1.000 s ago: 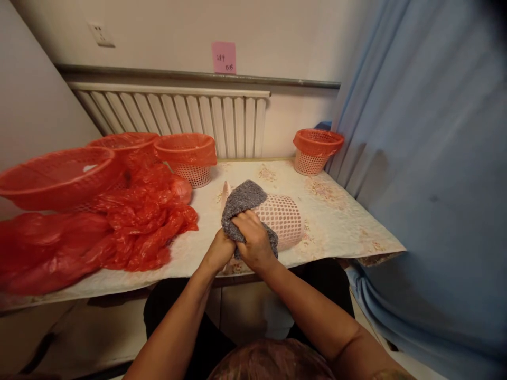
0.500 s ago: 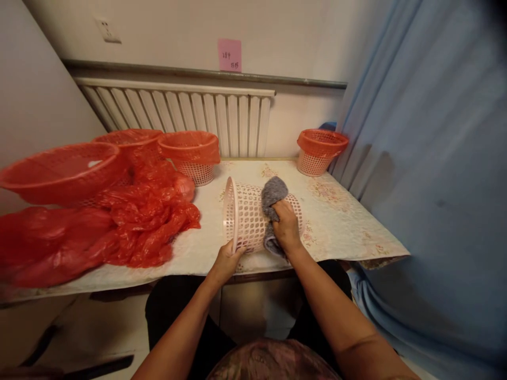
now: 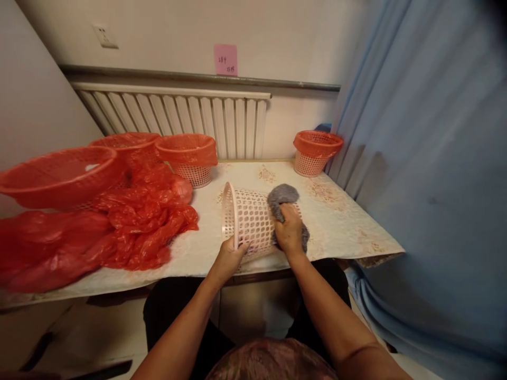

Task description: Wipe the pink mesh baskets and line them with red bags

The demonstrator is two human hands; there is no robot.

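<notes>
A pale pink perforated plastic basket [image 3: 253,219] lies on its side on the table's flowered cover, its wide rim facing left. My left hand [image 3: 228,258] grips that rim at its near lower edge, thumb on the outer wall. In my right hand [image 3: 289,229] is a bunched grey cloth [image 3: 284,194], pressed against the basket's side close to its base. Part of the cloth hangs out beyond the hand on the right. The right fingers are partly hidden in the cloth, and hand and cloth cover much of the base end.
Several baskets lined with red plastic bags stand at the left, including one basket [image 3: 194,171] near the radiator [image 3: 222,126]. Crumpled red bags [image 3: 138,227] spread before them. Another lined basket [image 3: 312,163] stands back right, beside a blue curtain [image 3: 428,158].
My right hand has slid the grey cloth slightly right along the basket toward its base. The left hand keeps its hold on the rim. The view has shifted a little.
</notes>
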